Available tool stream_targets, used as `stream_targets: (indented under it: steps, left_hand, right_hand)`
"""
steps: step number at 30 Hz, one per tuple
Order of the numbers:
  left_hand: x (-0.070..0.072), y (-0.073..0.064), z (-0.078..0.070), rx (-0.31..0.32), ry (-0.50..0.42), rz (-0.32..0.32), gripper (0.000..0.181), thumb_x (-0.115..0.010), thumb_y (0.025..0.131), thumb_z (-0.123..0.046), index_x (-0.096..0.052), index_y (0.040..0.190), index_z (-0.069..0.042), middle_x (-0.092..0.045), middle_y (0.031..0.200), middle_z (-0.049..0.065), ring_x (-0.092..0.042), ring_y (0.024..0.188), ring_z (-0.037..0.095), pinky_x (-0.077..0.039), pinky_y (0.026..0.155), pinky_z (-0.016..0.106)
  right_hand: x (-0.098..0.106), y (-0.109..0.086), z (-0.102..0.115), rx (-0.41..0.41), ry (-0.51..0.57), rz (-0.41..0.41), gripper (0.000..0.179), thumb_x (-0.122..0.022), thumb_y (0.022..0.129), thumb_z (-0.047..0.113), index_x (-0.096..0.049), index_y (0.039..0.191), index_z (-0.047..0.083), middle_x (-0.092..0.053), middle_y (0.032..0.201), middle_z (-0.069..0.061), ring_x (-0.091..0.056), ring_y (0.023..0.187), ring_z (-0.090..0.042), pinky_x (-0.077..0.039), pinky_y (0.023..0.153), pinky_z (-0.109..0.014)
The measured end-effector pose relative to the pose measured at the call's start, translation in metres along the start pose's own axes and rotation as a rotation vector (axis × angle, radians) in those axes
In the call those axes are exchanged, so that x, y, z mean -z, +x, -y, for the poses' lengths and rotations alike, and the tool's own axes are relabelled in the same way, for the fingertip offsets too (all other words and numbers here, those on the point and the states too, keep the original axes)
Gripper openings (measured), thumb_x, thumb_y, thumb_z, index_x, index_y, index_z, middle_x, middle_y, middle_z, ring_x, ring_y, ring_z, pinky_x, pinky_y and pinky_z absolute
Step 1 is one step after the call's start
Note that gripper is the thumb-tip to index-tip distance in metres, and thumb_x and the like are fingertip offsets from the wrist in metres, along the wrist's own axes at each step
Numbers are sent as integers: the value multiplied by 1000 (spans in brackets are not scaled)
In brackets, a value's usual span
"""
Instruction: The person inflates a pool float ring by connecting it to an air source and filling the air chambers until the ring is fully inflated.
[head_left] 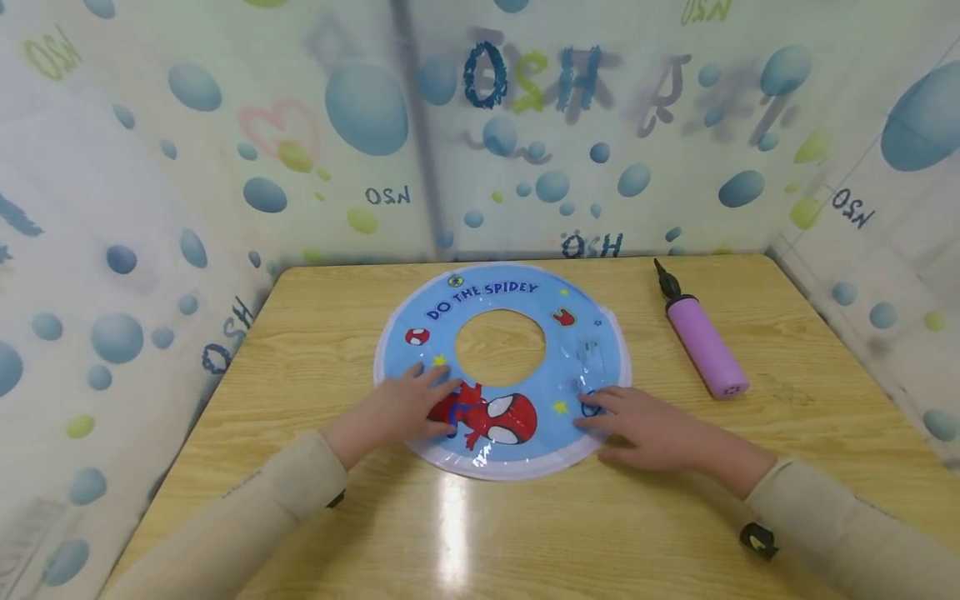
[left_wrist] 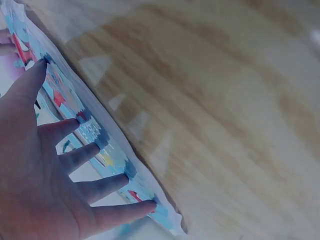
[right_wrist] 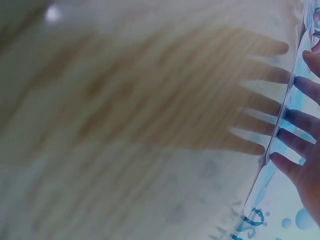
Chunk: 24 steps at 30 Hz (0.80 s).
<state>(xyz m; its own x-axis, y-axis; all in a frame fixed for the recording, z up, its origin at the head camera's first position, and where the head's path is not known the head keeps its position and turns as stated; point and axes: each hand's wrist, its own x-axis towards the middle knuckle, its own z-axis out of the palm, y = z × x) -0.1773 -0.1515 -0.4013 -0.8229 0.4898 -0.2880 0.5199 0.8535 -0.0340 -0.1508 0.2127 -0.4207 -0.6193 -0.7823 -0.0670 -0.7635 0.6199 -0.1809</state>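
A flat, uninflated swim ring (head_left: 558, 367) lies on the wooden table, light blue with a red cartoon figure, yellow stars and the words "DO THE SPIDEY". My left hand (head_left: 408, 404) rests on its near left part, over the figure's body. In the left wrist view the fingers of that hand (left_wrist: 55, 170) are spread and straight, tips on the printed vinyl. At the near right edge, my right hand (head_left: 648, 429) touches the ring with extended fingers. The right wrist view has the right hand's fingertips (right_wrist: 305, 135) along the ring's edge. A clear valve (head_left: 590, 350) shows on the ring's right side.
Beyond the right hand, a purple hand pump (head_left: 705, 346) with a black nozzle lies on the table (head_left: 315, 333). Patterned curtains (head_left: 525, 167) hang behind the table and along both sides.
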Motion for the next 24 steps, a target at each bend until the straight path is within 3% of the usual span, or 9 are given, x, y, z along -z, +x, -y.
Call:
stream_targets:
  steps: [16,24]
  left_hand:
    - [-7,13,29,-22,2,-16,78,-49,75,-67,-29,140,-29,-25,145,2,-22,129,38,-36,92,53]
    - [-6,14,39,-66,1,-30,78,-50,75,-67,-28,140,-31,-25,145,0,-22,129,36,-37,91,53]
  right_hand:
    - [-2,9,18,80,-46,-16,51,-53,85,46,-45,132,27,-32,142,-1,-26,129,-24,-22,103,-44]
    - [-4,10,22,124,-53,-32,52,-51,86,48,-45,132,26,-32,142,-2,-26,129,-26,-20,103,-46]
